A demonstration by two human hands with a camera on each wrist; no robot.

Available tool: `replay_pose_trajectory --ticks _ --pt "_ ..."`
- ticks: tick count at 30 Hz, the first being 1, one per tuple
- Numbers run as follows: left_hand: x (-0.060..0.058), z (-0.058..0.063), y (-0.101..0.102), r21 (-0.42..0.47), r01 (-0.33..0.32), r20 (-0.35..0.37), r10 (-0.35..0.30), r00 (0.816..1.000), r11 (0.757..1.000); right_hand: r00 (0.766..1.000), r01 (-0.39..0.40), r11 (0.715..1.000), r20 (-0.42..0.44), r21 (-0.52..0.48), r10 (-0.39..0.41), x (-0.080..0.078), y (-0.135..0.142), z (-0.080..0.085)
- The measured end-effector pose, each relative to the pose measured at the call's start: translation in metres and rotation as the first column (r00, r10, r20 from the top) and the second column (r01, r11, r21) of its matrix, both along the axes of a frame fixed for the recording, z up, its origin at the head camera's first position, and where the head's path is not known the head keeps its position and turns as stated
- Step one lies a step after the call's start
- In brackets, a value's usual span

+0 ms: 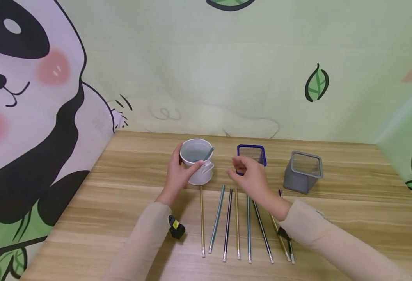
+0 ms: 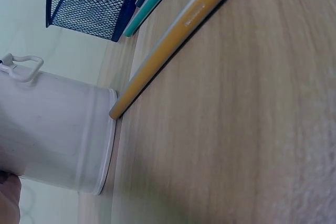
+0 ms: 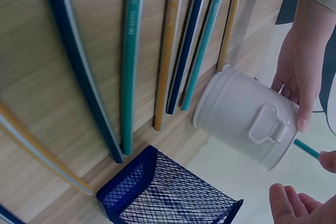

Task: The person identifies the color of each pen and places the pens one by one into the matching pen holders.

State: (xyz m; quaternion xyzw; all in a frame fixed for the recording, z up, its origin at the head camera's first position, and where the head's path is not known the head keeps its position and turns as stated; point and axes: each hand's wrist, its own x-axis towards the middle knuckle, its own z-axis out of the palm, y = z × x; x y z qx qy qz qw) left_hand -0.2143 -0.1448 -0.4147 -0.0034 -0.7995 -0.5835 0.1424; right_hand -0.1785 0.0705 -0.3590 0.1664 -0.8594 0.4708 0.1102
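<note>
A small white pail (image 1: 199, 178) with a handle loop on its side stands at the back of the table. My left hand (image 1: 178, 174) grips it, thumb over the near rim and fingers round the left side. Inside leans a teal pencil (image 1: 209, 152), its end poking past the rim. To the right of the pail hovers my right hand (image 1: 252, 177), thumb and fingers apart with nothing between them. In the head view it partly covers a blue mesh pen holder (image 1: 251, 147). The right wrist view has the teal pencil (image 3: 306, 149) overlapping the right fingertips.
Several pencils lie in a row in front, among them a gold pencil (image 1: 202, 222), a teal pencil (image 1: 217, 218) and a dark pencil (image 1: 228, 226); the right forearm crosses over some. A grey mesh pen holder (image 1: 301, 177) stands farther right. A printed cloth backdrop (image 1: 192, 78) rises behind the table.
</note>
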Motion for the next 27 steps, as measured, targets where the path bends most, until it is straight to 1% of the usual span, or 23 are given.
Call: replay_pose_trajectory --ticks 5,10,12,18,23,27 --pt "0.0 -0.002 0.0 0.004 -0.002 -0.008 0.002 1.0 1.0 0.995 -0.003 0.998 0.096 0.06 -0.002 0.003 0.005 -0.003" --pt "-0.001 -0.002 0.0 0.025 0.014 -0.058 -0.013 0.998 1.0 0.986 -0.003 0.992 0.167 0.126 -0.018 0.005 0.012 -0.007" --pt "-0.001 -0.002 0.0 0.029 0.021 -0.072 -0.019 0.997 0.999 0.983 -0.007 0.989 0.182 0.146 -0.02 0.006 0.014 -0.008" --pt "-0.002 -0.003 -0.001 0.015 0.019 -0.066 -0.018 0.998 1.0 0.977 -0.004 0.979 0.209 0.202 -0.039 0.008 0.02 -0.013" --pt "-0.003 -0.003 0.0 0.027 0.019 -0.054 -0.018 0.998 0.999 0.965 -0.009 0.962 0.254 0.272 -0.063 0.011 0.025 -0.02" --pt "-0.002 -0.002 0.0 0.034 0.019 -0.044 -0.018 0.999 0.999 0.962 -0.011 0.947 0.262 0.322 -0.077 0.013 0.028 -0.027"
